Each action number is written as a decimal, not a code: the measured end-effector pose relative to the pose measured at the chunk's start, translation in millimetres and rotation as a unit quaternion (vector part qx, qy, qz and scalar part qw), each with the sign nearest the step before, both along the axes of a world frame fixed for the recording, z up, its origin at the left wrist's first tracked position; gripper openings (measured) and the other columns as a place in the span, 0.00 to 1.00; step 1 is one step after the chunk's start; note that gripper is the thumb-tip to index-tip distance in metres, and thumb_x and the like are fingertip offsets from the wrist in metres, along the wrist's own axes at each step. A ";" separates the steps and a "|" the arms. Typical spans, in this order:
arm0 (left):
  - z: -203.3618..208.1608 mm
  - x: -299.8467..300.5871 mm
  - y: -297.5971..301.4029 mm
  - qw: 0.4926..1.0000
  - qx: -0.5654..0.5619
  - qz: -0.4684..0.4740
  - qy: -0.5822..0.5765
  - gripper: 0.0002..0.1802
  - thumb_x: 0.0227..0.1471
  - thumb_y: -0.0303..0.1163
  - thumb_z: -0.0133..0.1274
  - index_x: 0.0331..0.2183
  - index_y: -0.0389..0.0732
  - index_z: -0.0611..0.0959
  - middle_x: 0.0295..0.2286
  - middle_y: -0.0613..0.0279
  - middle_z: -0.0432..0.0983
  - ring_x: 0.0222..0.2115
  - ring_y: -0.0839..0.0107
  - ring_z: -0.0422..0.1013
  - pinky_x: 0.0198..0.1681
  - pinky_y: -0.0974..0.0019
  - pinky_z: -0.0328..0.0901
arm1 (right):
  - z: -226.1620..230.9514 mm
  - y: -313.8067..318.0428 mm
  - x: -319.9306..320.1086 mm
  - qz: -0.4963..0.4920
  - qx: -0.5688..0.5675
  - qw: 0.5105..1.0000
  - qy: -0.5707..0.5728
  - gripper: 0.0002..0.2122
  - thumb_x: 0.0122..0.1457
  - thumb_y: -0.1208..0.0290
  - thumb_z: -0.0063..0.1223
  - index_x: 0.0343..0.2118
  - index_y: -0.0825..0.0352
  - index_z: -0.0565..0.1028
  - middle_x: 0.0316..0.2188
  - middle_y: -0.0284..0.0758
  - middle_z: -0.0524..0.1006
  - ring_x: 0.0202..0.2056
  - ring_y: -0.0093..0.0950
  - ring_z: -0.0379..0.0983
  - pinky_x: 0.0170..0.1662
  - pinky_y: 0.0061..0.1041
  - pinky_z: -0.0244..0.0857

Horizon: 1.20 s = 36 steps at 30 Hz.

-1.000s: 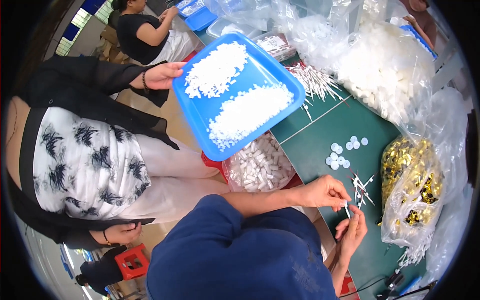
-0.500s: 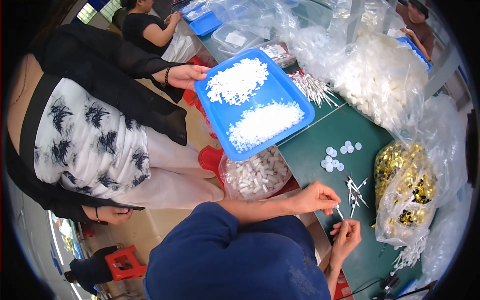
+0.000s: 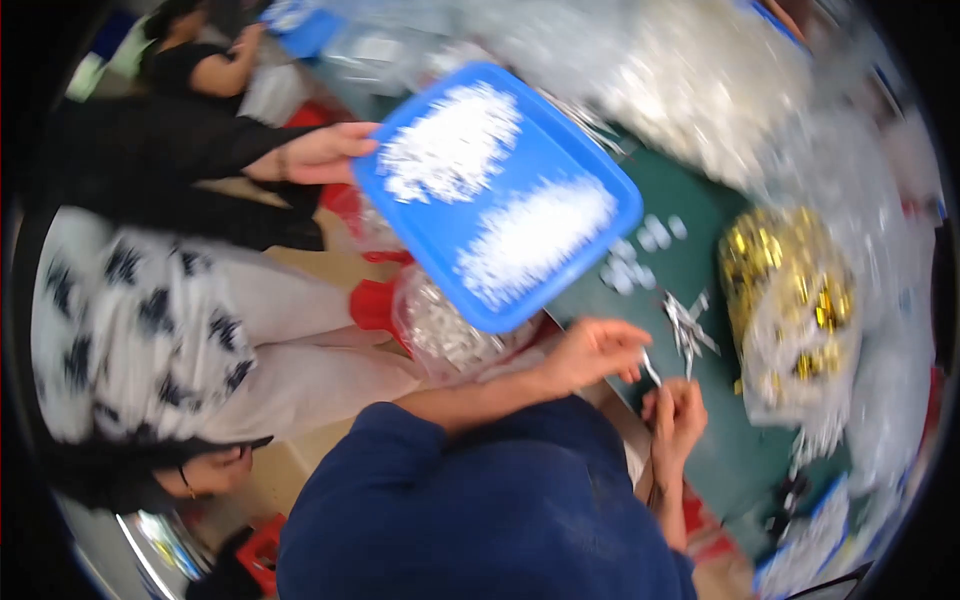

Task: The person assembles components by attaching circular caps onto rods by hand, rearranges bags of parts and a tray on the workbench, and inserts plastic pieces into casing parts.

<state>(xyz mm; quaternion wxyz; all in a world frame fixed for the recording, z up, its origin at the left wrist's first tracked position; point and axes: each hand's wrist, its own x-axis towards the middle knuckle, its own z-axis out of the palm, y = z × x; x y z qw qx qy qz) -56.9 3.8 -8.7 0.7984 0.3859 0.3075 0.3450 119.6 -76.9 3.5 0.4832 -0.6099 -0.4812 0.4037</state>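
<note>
A thin white stick-shaped piece [image 3: 651, 368] spans the gap between my two hands over the front edge of the green table. My left hand [image 3: 596, 352] pinches its upper end with thumb and fingertips. At its lower end my right hand [image 3: 677, 420] has its fingers closed; blur hides the exact grip. Just beyond them lies a loose pile of thin white sticks [image 3: 688, 328]. Several small translucent discs [image 3: 628, 270] sit farther left on the table, partly beside a blue tray [image 3: 480, 215]. Another person's hand [image 3: 325, 155] holds that tray, which carries two heaps of small white pieces.
To the right stands a clear bag of gold pieces [image 3: 790, 300]. Large bags of white parts [image 3: 710, 90] fill the table's far side. Below the tray is a bag of white tubes [image 3: 450, 320] by a red stool [image 3: 375, 305]. Another person [image 3: 205, 70] sits at far left.
The whole view has shifted and blurred with head motion. The blue tray now covers more of the table near the discs. My hands keep the thin white piece between them.
</note>
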 end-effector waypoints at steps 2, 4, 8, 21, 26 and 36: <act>2.5 -2.1 -1.9 0.999 0.023 0.041 0.003 0.15 0.54 0.24 0.53 0.44 0.32 0.77 0.35 0.57 0.78 0.32 0.73 0.75 0.37 0.71 0.70 | 9.6 4.6 -3.7 0.004 -0.027 0.999 0.046 0.02 0.60 0.82 0.45 0.30 0.71 0.69 0.21 0.33 0.74 0.21 0.16 0.68 0.25 0.16 0.64; 1.6 -2.9 -2.0 0.998 0.013 0.054 -0.005 0.14 0.53 0.22 0.54 0.44 0.31 0.77 0.35 0.56 0.78 0.34 0.71 0.75 0.38 0.71 0.70 | 10.3 4.3 -3.6 -0.002 -0.064 0.995 0.071 0.01 0.60 0.82 0.47 0.32 0.72 0.69 0.27 0.35 0.78 0.24 0.16 0.71 0.27 0.15 0.65; 18.6 -0.1 -14.3 0.999 -0.015 0.044 0.008 0.18 0.51 0.19 0.53 0.46 0.31 0.74 0.39 0.52 0.76 0.36 0.71 0.75 0.41 0.70 0.71 | 24.6 -12.3 -2.0 -0.053 -0.090 0.985 0.140 0.01 0.60 0.82 0.46 0.33 0.73 0.69 0.29 0.38 0.79 0.24 0.18 0.73 0.25 0.16 0.67; 42.8 31.7 -1.7 0.991 0.132 0.020 0.028 0.20 0.48 0.17 0.57 0.46 0.32 0.75 0.38 0.53 0.77 0.40 0.73 0.74 0.44 0.70 0.71 | 14.2 -8.4 32.9 -0.020 -0.114 0.906 0.408 0.08 0.64 0.70 0.46 0.32 0.71 0.69 0.22 0.39 0.76 0.17 0.23 0.71 0.18 0.16 0.64; 49.3 37.9 8.3 0.995 0.098 0.004 0.025 0.20 0.49 0.17 0.57 0.46 0.33 0.75 0.38 0.54 0.77 0.40 0.73 0.74 0.43 0.70 0.71 | 29.6 -5.3 31.8 -0.057 -0.067 0.954 0.287 0.06 0.63 0.72 0.47 0.34 0.71 0.69 0.22 0.39 0.76 0.18 0.22 0.70 0.20 0.16 0.64; 35.3 50.4 7.5 0.996 -0.036 0.043 -0.062 0.16 0.52 0.20 0.54 0.45 0.33 0.74 0.39 0.53 0.77 0.37 0.70 0.75 0.38 0.71 0.70 | 48.8 6.1 28.5 -0.091 -0.055 0.974 0.198 0.04 0.63 0.78 0.45 0.36 0.73 0.67 0.30 0.42 0.78 0.26 0.24 0.76 0.27 0.19 0.71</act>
